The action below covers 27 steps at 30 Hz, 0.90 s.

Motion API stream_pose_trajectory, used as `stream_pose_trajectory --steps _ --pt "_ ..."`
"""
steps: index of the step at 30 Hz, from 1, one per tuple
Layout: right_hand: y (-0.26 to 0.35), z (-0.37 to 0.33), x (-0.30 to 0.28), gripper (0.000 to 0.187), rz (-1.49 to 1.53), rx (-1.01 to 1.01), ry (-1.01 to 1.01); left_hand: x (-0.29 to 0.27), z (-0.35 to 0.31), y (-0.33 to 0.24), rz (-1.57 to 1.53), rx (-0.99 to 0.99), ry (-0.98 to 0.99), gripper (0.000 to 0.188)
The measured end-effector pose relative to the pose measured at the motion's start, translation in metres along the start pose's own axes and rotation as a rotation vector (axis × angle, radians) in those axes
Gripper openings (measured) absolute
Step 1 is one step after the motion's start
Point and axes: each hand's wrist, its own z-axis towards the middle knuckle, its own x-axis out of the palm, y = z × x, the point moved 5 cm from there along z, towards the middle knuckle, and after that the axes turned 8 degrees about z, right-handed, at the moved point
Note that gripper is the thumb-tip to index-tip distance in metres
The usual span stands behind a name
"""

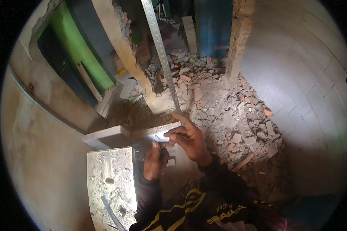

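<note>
Against the wall (312,77) and the rubble (216,104), the metal strip (163,57) slants down to end by the right hand's (191,142) outstretched index finger, just above and beyond the left hand (154,163). The right grip has its index finger apart from the thumb, the left looks curled in, and I cannot tell whether either is clamped on anything. Good handling likely calls for a light, steady index finger and no tug on what looks like a thin wire (155,134) above the left thumb.
</note>
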Motion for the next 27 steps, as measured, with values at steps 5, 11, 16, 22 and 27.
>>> stream_pose_trajectory --steps 5,11,16,22,27 --pt "0.017 -0.004 0.001 0.032 -0.171 -0.093 -0.037 0.011 -0.001 0.026 0.262 0.109 -0.016 0.058" --pt "0.012 -0.005 -0.010 0.037 -0.090 -0.132 -0.249 0.023 -0.004 0.013 0.034 0.117 0.114 0.059" --pt "0.023 -0.002 -0.013 0.040 -0.145 -0.178 -0.240 0.026 -0.014 0.006 0.120 0.088 0.146 0.056" --pt "0.035 0.000 -0.009 0.028 -0.217 -0.252 -0.234 0.024 -0.008 0.005 0.048 -0.002 0.155 0.045" --pt "0.033 -0.006 0.000 0.025 -0.120 -0.133 -0.151 0.012 -0.014 -0.039 -0.252 0.336 0.222 0.054"
